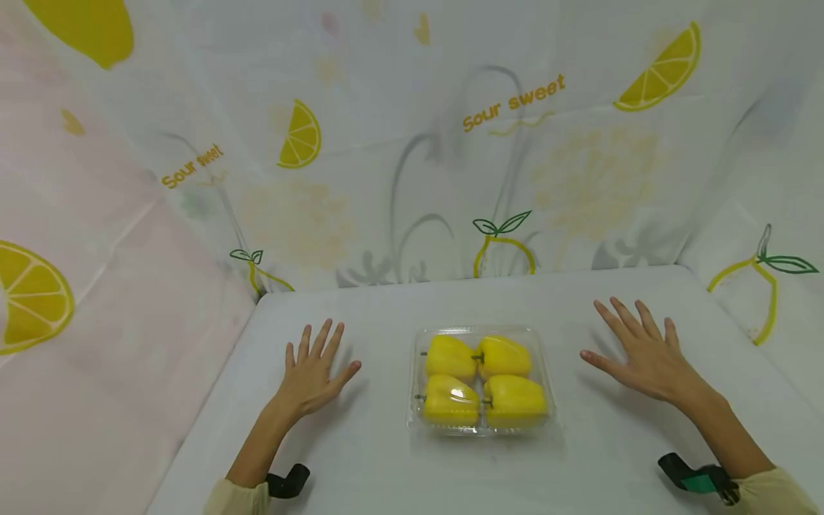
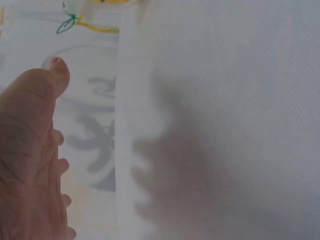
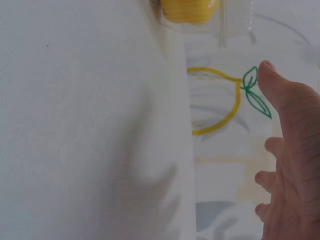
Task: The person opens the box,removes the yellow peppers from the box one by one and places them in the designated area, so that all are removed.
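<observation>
In the head view, a clear plastic container (image 1: 476, 431) sits in the middle of the white table. Inside it lie several yellow bell peppers (image 1: 449, 356) in two rows, their green stems pointing left. To the left of the container, my left hand (image 1: 312, 375) hovers over the table, palm down with fingers spread, touching nothing. My right hand (image 1: 650, 361) is held likewise on the container's right, thumb toward it. In the right wrist view, part of a yellow pepper (image 3: 190, 9) shows through the container's wall at the top.
A white cloth backdrop (image 1: 386, 200) with printed lemons and "Sour sweet" lettering stands behind the table (image 1: 489, 486) and along both sides. Black straps with mounts (image 1: 287, 481) are on both wrists, near the light sleeves (image 1: 237, 498).
</observation>
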Demonstrator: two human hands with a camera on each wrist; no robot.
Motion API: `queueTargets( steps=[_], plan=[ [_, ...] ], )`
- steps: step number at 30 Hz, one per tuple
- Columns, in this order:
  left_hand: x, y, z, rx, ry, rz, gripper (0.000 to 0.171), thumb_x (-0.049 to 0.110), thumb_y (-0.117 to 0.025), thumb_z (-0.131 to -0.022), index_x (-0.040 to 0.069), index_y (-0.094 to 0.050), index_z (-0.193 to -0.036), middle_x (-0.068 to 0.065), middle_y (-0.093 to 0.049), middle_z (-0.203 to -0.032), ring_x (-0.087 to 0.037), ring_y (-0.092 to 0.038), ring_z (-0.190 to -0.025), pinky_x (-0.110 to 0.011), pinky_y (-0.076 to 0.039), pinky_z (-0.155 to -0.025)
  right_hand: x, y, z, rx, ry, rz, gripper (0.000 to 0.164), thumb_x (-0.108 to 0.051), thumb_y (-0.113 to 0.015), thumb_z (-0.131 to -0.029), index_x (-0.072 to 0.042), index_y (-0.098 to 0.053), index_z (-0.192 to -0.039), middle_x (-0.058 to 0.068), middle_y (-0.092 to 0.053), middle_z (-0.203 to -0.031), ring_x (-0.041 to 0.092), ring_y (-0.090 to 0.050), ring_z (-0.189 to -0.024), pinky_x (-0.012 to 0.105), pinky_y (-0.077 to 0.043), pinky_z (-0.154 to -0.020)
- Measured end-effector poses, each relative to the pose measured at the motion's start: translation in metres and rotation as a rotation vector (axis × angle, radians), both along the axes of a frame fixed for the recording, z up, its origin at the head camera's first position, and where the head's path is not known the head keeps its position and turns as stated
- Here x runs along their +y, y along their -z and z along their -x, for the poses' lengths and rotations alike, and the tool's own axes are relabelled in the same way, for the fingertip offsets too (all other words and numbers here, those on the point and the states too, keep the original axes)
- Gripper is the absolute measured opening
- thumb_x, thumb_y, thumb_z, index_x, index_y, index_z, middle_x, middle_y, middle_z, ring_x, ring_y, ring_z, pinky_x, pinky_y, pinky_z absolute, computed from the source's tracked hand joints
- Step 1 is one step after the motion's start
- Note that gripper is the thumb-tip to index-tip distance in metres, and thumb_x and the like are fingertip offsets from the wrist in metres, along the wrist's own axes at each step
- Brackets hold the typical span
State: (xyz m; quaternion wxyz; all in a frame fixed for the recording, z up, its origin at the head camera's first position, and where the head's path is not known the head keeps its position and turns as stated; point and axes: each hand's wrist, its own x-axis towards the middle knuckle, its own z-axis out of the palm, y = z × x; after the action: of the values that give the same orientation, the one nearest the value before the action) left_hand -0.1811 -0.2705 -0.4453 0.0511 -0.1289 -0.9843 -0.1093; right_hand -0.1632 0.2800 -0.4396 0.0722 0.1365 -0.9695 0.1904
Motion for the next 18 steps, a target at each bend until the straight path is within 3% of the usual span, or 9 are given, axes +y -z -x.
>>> queueTargets(
  steps=[9, 18],
  plan=[
    [0.014, -0.006, -0.012, -0.027, 0.103, -0.083, 0.082, 0.06, -0.053, -0.095, 0.01, -0.029, -0.155, -0.014, -0.024, -0.16, -0.045, -0.011, -0.146, -0.073, -0.009, -0.109, -0.003, -0.008, -0.007, -0.035, -0.107, 0.212, 0.082, -0.038, -0.066, -0.094, -0.014, -0.021, -0.158, 0.029, -0.02, -0.156, 0.054, -0.009, -0.141, 0.078, -0.002, -0.104],
    [0.025, -0.007, -0.029, -0.128, 0.202, -0.211, 0.081, 0.057, -0.056, -0.094, 0.01, -0.03, -0.155, -0.009, -0.028, -0.159, -0.042, -0.019, -0.144, -0.066, -0.016, -0.112, -0.014, -0.017, -0.019, -0.076, -0.17, 0.26, 0.079, -0.035, -0.069, -0.093, -0.016, -0.026, -0.157, 0.027, -0.026, -0.154, 0.052, -0.017, -0.139, 0.077, -0.012, -0.104]
  ],
)
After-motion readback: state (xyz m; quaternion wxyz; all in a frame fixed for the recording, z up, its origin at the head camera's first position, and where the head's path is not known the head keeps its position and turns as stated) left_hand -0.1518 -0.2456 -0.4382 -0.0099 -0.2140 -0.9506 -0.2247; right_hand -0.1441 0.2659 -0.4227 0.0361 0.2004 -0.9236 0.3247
